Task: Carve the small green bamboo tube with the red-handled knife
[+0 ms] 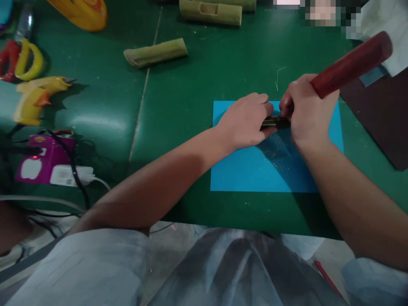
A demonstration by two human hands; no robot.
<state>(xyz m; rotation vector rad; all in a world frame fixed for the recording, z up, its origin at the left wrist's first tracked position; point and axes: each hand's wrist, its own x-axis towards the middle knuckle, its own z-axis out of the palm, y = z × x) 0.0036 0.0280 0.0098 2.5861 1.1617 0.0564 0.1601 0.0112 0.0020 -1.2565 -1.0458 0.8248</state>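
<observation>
My right hand is closed round a tool with a thick dark-red handle. The handle slants up to the right, and the tool's working end is hidden by my fingers. A short dark, narrow piece spans the gap between my two hands, low over a blue sheet; its kind is unclear. With fingers curled, my left hand grips the left end of that piece. Fine pale shavings lie scattered on the sheet below my hands.
A cut bamboo piece and a notched bamboo tube lie further back. At left are scissors, a yellow glue gun and a purple power block with cables. A dark board lies right, near another person's sleeve.
</observation>
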